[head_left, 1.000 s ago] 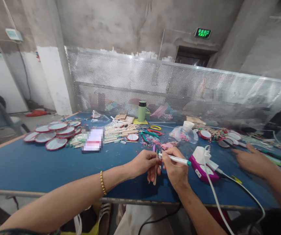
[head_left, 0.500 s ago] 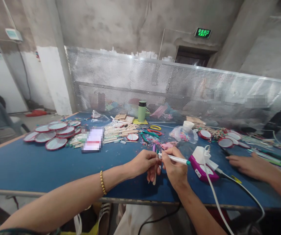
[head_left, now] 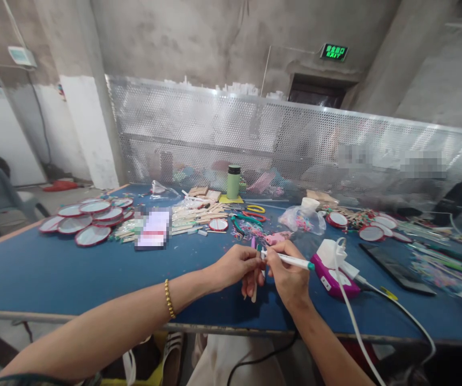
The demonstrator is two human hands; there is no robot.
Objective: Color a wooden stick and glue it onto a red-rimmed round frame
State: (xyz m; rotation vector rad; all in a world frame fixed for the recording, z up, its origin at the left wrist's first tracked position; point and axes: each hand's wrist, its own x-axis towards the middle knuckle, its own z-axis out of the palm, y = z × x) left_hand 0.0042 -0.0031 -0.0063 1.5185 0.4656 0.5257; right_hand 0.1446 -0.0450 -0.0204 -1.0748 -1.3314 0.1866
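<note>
My left hand point(head_left: 239, 266) is closed around a thin wooden stick point(head_left: 254, 292) that points down past its fingers. My right hand point(head_left: 291, 279) pinches a white marker point(head_left: 293, 261) with a green end, its other end touching the work between my fingertips. Just above the fingers is a small purple piece point(head_left: 253, 242), partly hidden by my hand. A pink item point(head_left: 278, 238) lies on the blue table point(head_left: 134, 279) right behind my hands.
Round red-rimmed discs point(head_left: 93, 236) pile up at the left, near a phone point(head_left: 153, 229). Behind are wooden sticks point(head_left: 199, 214), pliers point(head_left: 255, 217) and a green bottle point(head_left: 233, 182). At the right are a purple power strip point(head_left: 335, 281) with cables and a dark tablet point(head_left: 395, 269).
Another person's hand at the right has left the view, uncovering the dark tablet and some thin coloured strands. My hands have hardly moved.
</note>
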